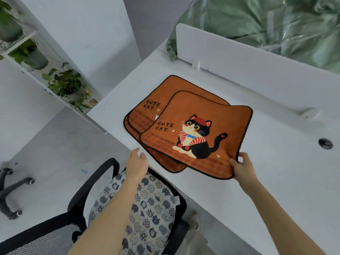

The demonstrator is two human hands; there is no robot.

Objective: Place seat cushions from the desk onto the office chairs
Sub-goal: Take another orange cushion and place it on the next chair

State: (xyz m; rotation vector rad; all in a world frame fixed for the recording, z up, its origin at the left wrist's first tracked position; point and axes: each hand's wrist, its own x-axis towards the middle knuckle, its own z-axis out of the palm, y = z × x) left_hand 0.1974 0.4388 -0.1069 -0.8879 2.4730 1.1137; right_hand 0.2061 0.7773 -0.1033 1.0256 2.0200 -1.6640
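On the white desk [276,172] lies a small stack of orange seat cushions, each printed "CUTE CAT". The top cushion [198,133] sits skewed toward the near right, so the lower cushions [147,111] show along the far and left sides. The right hand [242,166] pinches the top cushion's near right corner, thumb on the upper face and fingers curled under the edge, with that corner close to the desk's front edge. The left hand [137,162] reaches toward the near left edge of the stack with fingers loosely spread and nothing in it. Whether it touches the fabric I cannot tell. Directly below the arms stands the office chair [79,223], its black armrest [103,173] curving up just beside the left wrist, and a patterned cushion [150,208] with little cat faces already covers the seat. Behind the stack a white divider panel [257,57] runs along the desk's far side, and a green plastic-wrapped bundle [257,21] bulks up beyond it. A dark cable grommet [325,143] is set in the desktop well to the right. Off to the left a white shelf [27,70] holds potted plants [66,83], and the wheeled chair base [11,190] of another seat stands on the floor.
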